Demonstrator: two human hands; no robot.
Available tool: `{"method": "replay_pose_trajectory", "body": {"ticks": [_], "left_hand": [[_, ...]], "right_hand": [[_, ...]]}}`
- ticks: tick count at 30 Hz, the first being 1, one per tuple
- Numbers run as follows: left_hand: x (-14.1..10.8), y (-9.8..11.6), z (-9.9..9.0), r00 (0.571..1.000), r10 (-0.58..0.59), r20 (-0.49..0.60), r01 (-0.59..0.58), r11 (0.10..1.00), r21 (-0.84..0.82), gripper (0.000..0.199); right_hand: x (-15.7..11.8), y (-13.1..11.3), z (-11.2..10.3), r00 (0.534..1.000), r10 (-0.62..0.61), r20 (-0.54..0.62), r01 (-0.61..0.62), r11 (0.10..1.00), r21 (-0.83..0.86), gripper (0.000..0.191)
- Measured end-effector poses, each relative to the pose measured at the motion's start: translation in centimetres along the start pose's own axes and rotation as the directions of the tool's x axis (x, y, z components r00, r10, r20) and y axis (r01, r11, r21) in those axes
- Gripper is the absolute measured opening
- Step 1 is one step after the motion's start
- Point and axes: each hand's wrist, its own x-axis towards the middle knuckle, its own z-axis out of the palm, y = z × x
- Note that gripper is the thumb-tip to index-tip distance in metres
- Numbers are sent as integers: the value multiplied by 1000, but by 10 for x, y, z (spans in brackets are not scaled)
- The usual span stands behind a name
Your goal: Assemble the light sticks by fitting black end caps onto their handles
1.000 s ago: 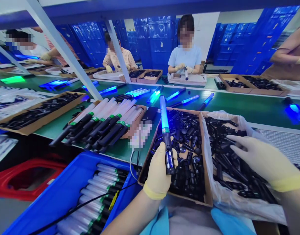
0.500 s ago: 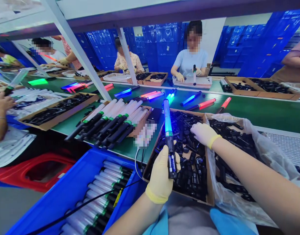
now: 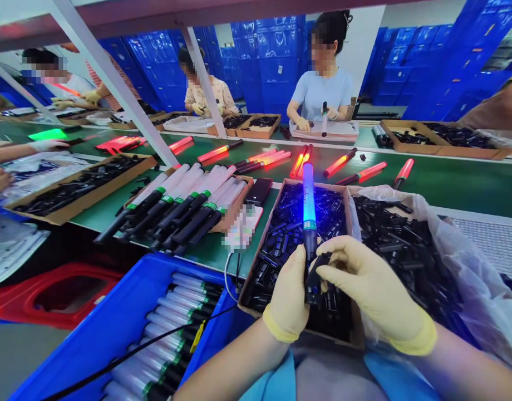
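Note:
A light wand [image 3: 308,195] glows blue and stands nearly upright over the carton of small black parts [image 3: 281,236]. My gloved left hand [image 3: 287,295] is closed round its black handle. In the fingers of my gloved right hand [image 3: 360,273] is a black cover [image 3: 318,270], held against the lower handle. The handle's inside is hidden behind the cover and fingers. To the right, a plastic-lined carton [image 3: 398,250] holds more black parts.
Clear wands [image 3: 189,195] are piled left of the carton, by a phone [image 3: 259,191]. A blue bin [image 3: 126,295] of wands stands lower left. Red-lit wands [image 3: 276,159] lie on the green belt [image 3: 468,189]. A person in light blue [image 3: 323,92] sits opposite.
My right hand has come from the parts carton to the wand's handle, now with a black cover. The held wand has shifted right. Wands on the belt that glowed blue now glow red or orange.

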Motion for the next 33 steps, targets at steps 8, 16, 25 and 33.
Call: {"method": "replay_pose_trajectory", "body": {"ticks": [8,16,25,33], "left_hand": [[-3,-5,-1,998,61,-32,-61,998,-6,42],[-5,2,10,988,152,37,-156,982,111,39],[-6,-10,6,993,98,65,-102,993,62,50],[-6,4,6,981,69,180,-89,991,104,38]], "right_hand": [[-4,12,-3,998,2,67,13,976,-219,24],[-15,19,-1,1000,-18,-3,17,991,-134,27],[-12,19,-3,939,-329,-97,240,833,-499,40],[-11,29,-18,995,23,-99,-40,983,-178,53]]}}
